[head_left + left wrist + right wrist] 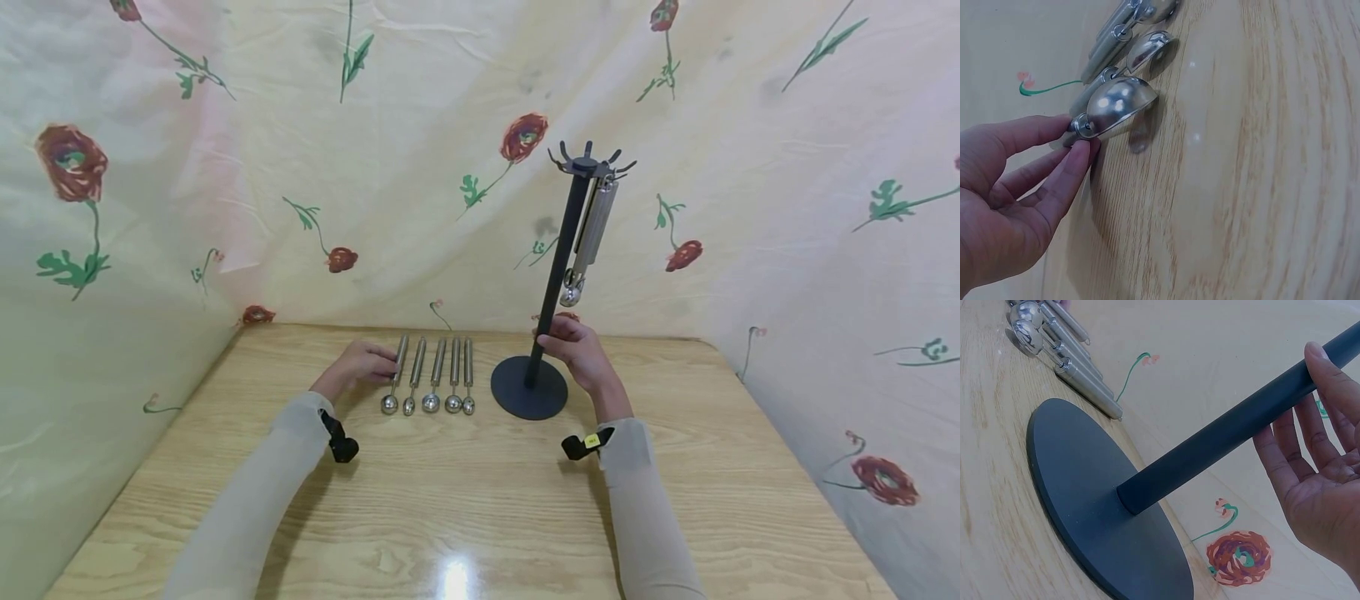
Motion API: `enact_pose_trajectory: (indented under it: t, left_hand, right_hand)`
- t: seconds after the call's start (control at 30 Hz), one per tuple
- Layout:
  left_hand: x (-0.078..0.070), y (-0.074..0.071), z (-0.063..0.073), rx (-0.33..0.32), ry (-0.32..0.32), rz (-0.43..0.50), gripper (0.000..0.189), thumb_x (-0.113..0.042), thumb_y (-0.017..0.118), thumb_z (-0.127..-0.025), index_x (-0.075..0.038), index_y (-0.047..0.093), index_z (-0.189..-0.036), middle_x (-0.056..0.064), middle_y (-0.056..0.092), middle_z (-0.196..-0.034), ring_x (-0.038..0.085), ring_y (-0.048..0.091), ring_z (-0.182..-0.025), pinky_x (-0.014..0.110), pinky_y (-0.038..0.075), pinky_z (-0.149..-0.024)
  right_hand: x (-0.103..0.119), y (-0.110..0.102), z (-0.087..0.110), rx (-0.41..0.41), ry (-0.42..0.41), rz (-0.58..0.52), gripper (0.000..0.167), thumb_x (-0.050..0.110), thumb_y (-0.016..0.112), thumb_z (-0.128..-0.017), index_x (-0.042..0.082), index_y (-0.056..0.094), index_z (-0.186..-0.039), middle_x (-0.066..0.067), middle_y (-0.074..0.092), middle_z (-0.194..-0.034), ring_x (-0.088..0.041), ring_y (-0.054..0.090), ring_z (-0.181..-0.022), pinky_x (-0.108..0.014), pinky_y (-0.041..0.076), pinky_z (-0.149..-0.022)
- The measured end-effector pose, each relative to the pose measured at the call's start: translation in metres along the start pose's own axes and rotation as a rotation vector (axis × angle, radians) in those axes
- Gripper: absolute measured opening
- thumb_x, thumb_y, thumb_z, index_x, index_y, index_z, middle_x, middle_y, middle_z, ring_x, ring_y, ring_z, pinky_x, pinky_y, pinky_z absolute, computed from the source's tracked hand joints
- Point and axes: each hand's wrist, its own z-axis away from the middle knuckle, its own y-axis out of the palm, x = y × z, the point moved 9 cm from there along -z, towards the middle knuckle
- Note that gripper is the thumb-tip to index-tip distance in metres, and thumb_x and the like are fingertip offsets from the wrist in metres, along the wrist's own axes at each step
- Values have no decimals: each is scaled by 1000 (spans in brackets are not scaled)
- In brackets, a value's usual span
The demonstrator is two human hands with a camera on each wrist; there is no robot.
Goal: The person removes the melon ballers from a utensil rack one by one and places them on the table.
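Silver scoop handle (1069, 141) is partly hidden by the left hand (1013, 219).

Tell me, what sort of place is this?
Perhaps a makeshift recording booth: a flowered backdrop behind and beside a wooden table, metal scoops in a row, and wrist-worn black devices.

FRONT: free room over the table (420, 492) between my sleeves (645, 508), up to the row of spoons (438, 367) | LEFT END: my left hand (364, 363) pinches the outermost spoon (389, 405) | MIDDLE: narrow strip before the base (517, 402) | BLOCKED: pole (561, 252) gripped by my right hand (579, 352), hanging spoons (596, 227) above it, cloth (420, 167) behind
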Motion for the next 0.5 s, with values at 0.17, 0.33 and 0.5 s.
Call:
enact_pose_trajectory:
  t: [0.17, 0.33, 0.5]
  left_hand:
    - [-1, 1, 0, -8, 6, -11, 39, -5, 69, -96, 8, 62, -131, 23, 70, -122, 18, 72, -95, 30, 63, -87]
    - [-3, 3, 2, -16, 24, -34, 38, -3, 70, -94, 10, 63, -129, 24, 71, -118, 17, 72, -91, 29, 64, -84]
    - [-3, 6, 3, -33, 15, -47, 35, -2, 70, -94, 11, 64, -126, 21, 72, -112, 14, 71, -82, 27, 64, -79]
  right_hand:
    - [0, 1, 0, 13, -20, 2, 27, -6, 63, -97, 1, 68, -122, 5, 74, -103, -10, 71, -96, -25, 61, -90]
    - [0, 0, 0, 11, -24, 9, 30, -5, 64, -96, -5, 63, -126, 4, 74, -103, -11, 71, -96, -26, 61, -90]
    - [1, 0, 0, 5, -27, 10, 27, -6, 64, -96, 12, 73, -114, 4, 74, -102, -11, 72, -95, -26, 62, -89]
